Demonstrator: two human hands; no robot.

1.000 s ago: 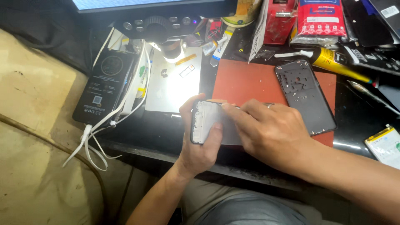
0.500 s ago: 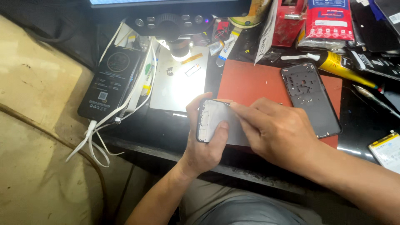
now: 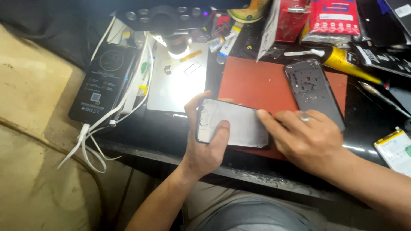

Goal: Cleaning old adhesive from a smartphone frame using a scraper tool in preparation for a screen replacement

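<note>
Centrally, over a red work mat [image 3: 252, 81], left hand [image 3: 205, 147] clamped around a phone screen panel [image 3: 235, 124], thumb across its grey back. At three o'clock, right hand [image 3: 306, 139], fingertips pressed on the panel's edge. At one o'clock, bare phone frame [image 3: 312, 90] on the mat.

A phone repair bench in a small workshop

The black worktop [image 3: 171, 132] is crowded with repair gear: a red work mat [image 3: 257, 83] carrying a stripped phone frame [image 3: 314, 90], a lit microscope head [image 3: 171, 25] shining onto a metal plate [image 3: 177, 83], a yellow glue tube [image 3: 346, 62], a loose battery [image 3: 396, 149], tangled white cables [image 3: 107, 119] and red parts packets [image 3: 334, 17] stacked at the back; grime and debris line the bench's front edge
</note>
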